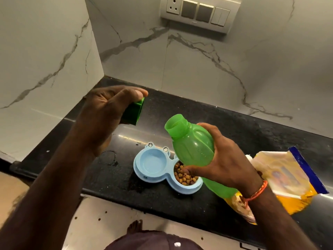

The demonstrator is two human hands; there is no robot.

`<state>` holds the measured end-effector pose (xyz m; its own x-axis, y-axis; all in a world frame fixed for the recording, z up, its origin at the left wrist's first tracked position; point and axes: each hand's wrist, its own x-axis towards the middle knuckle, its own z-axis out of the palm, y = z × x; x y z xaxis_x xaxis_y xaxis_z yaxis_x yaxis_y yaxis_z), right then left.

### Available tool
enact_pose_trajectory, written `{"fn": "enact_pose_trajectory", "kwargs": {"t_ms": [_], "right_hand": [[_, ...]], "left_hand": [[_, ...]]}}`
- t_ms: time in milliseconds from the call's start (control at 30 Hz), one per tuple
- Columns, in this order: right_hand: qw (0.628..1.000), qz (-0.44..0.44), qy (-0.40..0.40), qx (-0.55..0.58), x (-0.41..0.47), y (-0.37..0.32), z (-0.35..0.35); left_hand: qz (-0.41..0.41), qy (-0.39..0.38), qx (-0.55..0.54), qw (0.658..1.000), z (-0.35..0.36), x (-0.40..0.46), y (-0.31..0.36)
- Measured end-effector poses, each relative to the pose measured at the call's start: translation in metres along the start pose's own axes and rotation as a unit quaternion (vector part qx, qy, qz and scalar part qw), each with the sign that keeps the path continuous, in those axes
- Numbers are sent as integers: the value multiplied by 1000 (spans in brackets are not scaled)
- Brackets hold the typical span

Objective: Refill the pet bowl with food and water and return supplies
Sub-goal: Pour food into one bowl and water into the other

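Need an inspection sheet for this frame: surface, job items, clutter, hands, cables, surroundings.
Surface: black counter, wet patches beside the bowl.
Job's things: blue double bowl, right well holds kibble, left well shows no kibble; green bottle uncapped, tilted over the bowl; green cap; food bag lying at right.
Clutter: nothing seen.
Hands: left hand grips the cap; right hand grips the bottle.
Cables: nothing seen.
Surroundings: marble walls, switch panel, tiled floor.

Single head-worn wide-angle view, looking steeply down, close over the black counter (162, 112), facing a marble corner.
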<state>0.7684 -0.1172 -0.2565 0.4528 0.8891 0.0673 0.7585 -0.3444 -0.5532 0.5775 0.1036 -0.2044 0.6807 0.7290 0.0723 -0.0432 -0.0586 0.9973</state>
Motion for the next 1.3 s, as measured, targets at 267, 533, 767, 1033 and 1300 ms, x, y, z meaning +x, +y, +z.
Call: {"fn": "enact_pose_trajectory", "kwargs": {"t_ms": [267, 533, 767, 1033, 1300], "right_hand": [[990, -22, -69, -118, 17, 28, 9], [974, -30, -124, -187, 26, 50, 27], [963, -33, -151, -222, 32, 50, 39], [949, -31, -184, -253, 36, 44, 45], [943, -29, -199, -266, 38, 43, 44]], "left_hand": [[-120, 37, -8, 992, -12, -26, -48], [-146, 74, -5, 987, -24, -40, -59], [-153, 82, -18, 985, -26, -39, -66], [-147, 73, -20, 986, -26, -38, -66], [-157, 76, -23, 984, -22, -38, -67]]}}
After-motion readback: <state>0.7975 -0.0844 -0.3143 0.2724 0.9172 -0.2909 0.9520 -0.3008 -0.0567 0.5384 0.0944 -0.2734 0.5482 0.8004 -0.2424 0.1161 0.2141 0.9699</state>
